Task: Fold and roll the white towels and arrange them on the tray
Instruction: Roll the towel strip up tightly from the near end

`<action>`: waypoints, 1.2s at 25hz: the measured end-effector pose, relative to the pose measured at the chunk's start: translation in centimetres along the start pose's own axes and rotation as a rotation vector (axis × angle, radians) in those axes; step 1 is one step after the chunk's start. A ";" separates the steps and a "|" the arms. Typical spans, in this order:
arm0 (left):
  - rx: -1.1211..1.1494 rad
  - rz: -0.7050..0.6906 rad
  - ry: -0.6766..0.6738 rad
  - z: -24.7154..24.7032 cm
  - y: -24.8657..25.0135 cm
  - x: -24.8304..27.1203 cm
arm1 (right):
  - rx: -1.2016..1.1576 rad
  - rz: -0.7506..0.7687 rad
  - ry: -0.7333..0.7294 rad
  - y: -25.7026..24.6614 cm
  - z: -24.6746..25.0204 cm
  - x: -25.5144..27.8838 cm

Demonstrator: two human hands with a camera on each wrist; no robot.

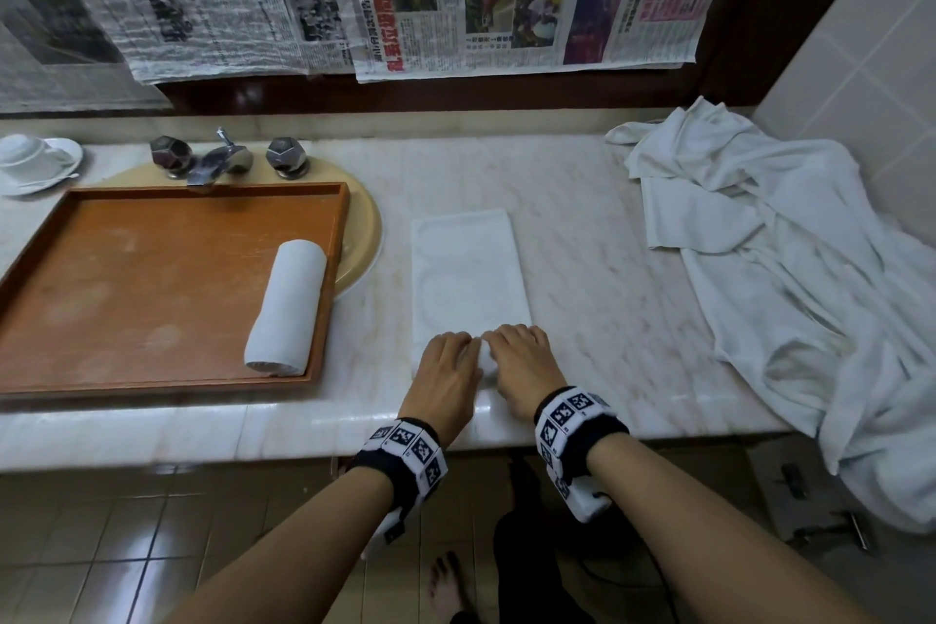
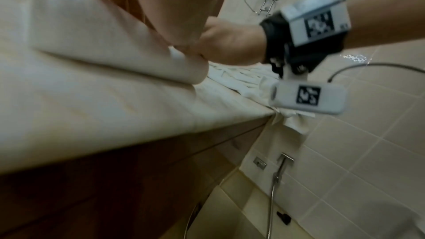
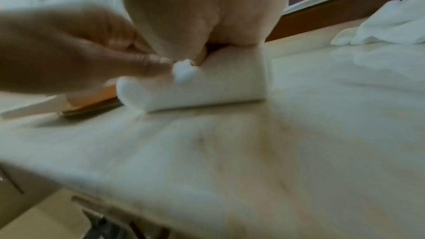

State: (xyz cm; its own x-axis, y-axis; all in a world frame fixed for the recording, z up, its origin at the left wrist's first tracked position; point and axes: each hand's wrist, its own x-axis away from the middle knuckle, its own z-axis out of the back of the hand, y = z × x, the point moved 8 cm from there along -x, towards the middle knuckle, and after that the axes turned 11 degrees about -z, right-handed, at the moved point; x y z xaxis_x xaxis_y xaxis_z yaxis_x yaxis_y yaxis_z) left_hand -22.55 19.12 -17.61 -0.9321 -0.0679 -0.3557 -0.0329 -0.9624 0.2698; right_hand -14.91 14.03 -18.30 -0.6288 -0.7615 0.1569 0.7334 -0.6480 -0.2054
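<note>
Soft, light and limp by the look of it: a folded white towel lay in a long strip on the marble bench, just right of the wooden tray, its near end already curled into a small roll. Likely to slacken or skew if let go, so best taken across the full width of the roll, one hand toward each end, with even downward pressure. Not slippery, not fragile; terry would grip itself once wound tight.

Left hand sat on the left part of the roll, fingers curled over it, fingertips pinching at a raised tuft of cloth near the middle. Right hand sat touching it on the right part, fingers bent over the top of the roll and pressing it down against the bench. Neither hand flat or spread.

Judged as early in the rolling of the second towel: one finished rolled towel lay inside the tray along its right rim; a heap of loose white towels waited well apart on the right of the bench.
</note>
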 end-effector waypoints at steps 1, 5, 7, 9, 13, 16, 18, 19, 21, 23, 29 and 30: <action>-0.004 -0.023 0.013 -0.3 0.4 0.7 | 0.012 -0.005 -0.041 0.0 -0.3 -0.2; 0.020 -0.012 -0.080 -1.4 -0.6 0.5 | -0.027 -0.025 0.065 -0.1 -0.5 1.8; 0.060 0.017 -0.160 -1.3 -1.7 -1.0 | 0.029 -0.021 0.085 0.1 -1.2 2.6; 0.075 0.074 -0.283 -1.5 -2.3 -1.9 | 0.036 -0.009 0.063 0.2 -0.9 1.9; 0.094 0.125 -0.196 -1.2 -1.8 -0.8 | 0.026 0.030 0.016 0.0 0.2 0.1; 0.094 0.061 -0.144 -1.5 -0.9 0.8 | 0.029 0.003 -0.017 -0.1 -0.3 0.3; 0.072 0.061 -0.217 -1.4 -1.0 0.2 | 0.006 -0.040 0.075 -0.6 -0.2 1.5; 0.051 0.076 -0.291 -1.4 -1.3 -0.5 | -0.008 -0.052 0.120 -0.9 -0.6 2.2; -0.005 0.088 -0.386 -1.4 -1.9 -2.2 | 0.031 -0.064 0.120 -1.4 -1.9 3.4; -0.034 0.142 -0.465 -1.7 -2.4 -3.1 | 0.099 -0.065 0.096 -1.4 -2.6 3.5; -0.012 0.080 -0.130 -0.4 -1.2 0.0 | 0.011 0.031 0.019 0.0 -1.3 1.0; -0.022 0.058 -0.157 -0.7 -0.8 0.9 | -0.004 0.064 0.038 -0.1 -0.9 1.2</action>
State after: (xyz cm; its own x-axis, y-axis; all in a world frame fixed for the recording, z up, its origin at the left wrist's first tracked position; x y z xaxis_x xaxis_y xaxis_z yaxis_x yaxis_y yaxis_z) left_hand -23.09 19.66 -18.82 -0.9772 -0.0832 -0.1955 0.0289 -0.9636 0.2656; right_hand -15.99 13.24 -18.98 -0.5903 -0.8001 0.1067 0.7713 -0.5981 -0.2174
